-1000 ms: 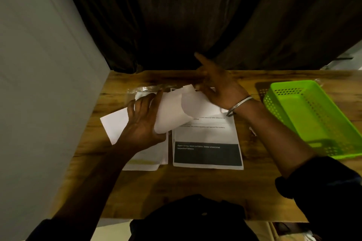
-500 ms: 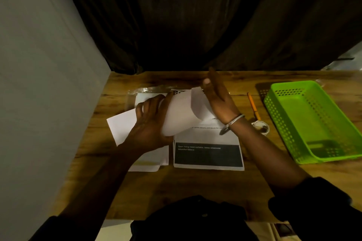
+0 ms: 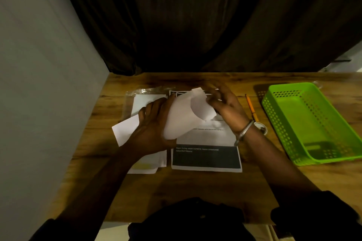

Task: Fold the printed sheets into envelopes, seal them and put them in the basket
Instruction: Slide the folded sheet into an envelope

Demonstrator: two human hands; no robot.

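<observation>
Wooden table (image 3: 195, 191) shoved up against a grey wall (image 3: 39, 84), with a dark curtain (image 3: 195, 25) hanging behind it. Pretty dim in here, so take the fine details with a pinch of salt.

The left hand (image 3: 154, 123) has its fingers curled over a plain white sheet of paper (image 3: 184, 115). The sheet is rolled up into a loose curve and held just above a flat printed sheet with a dark band (image 3: 205, 158). The right hand (image 3: 225, 103) is at the far curled edge of that white sheet, touching it. Its fingers are blurred though, so I honestly can't tell if it's pinching the edge or just brushing it with loose fingers.

Looks to me like the fold is only being started, with no crease in it yet. If it were me, I'd get the paper down flat on the table first and line up the edges with the right hand while the left pins it. Then run a fingertip along the fold. Creasing mid-air like this tends to go crooked, and then it won't sit nicely in an envelope.

A pile of white papers (image 3: 148, 100) lies under the left hand. The bright green perforated plastic basket (image 3: 280, 123) sits well off to the right, with an orange pencil (image 3: 251, 107) between it and the right wrist.
</observation>
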